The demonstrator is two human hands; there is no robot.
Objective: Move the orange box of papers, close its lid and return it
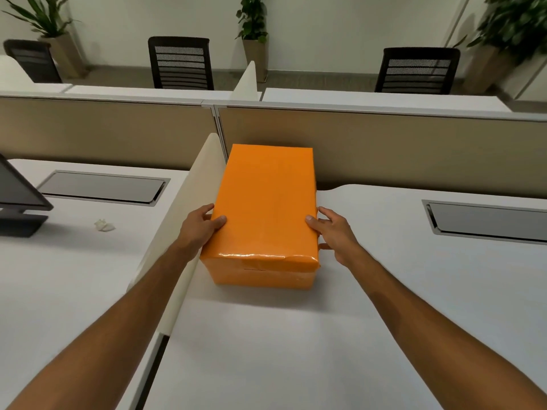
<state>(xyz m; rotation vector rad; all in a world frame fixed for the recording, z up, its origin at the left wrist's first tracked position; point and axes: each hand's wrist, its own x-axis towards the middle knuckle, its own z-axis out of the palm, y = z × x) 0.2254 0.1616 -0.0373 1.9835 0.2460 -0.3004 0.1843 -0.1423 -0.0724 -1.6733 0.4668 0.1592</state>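
The orange box (265,202) stands on the white desk (370,306), its lid down flat on top, pressed against the cream side divider (189,220). Its far end nears the beige back partition. My left hand (201,229) grips the box's left side with the thumb on the lid. On the right side, my right hand (334,232) holds the box, thumb on the lid's edge and fingers down the wall. No papers are visible.
A beige partition (384,149) runs across behind the box. Grey cable hatches (485,218) (102,187) are set into both desks. On the left desk are a monitor (17,193) and a crumpled paper scrap (104,225). Black chairs and potted plants stand beyond.
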